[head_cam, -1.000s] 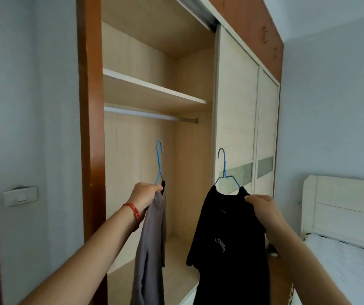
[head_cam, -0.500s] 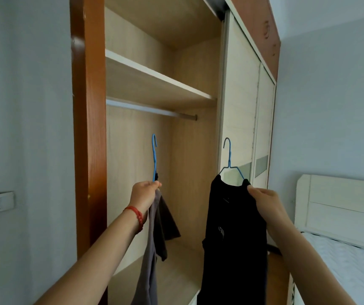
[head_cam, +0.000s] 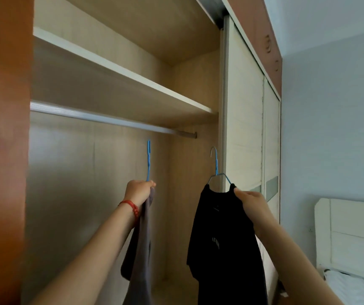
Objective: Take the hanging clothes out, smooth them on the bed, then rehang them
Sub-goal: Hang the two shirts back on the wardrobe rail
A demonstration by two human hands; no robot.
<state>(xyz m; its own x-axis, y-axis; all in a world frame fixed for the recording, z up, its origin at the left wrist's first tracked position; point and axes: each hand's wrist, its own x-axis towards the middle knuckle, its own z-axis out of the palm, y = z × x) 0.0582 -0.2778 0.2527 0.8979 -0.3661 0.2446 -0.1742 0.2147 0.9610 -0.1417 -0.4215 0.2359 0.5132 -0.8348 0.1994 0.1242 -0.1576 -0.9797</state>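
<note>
Centre frame, below the bare rail [head_cam: 110, 117]: left hand [head_cam: 138, 192] fisted round a blue hanger [head_cam: 148, 161] w/ limp grey garment [head_cam: 141, 249]. Right hand [head_cam: 250, 200] pinches black shirt [head_cam: 225, 249] at hanger shoulder. Both look light, floppy; best held by hanger, not cloth.

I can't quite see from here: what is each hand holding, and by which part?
The left hand grips the grey garment at its hanger's neck; the right hand pinches the black shirt at its shoulder.
</note>
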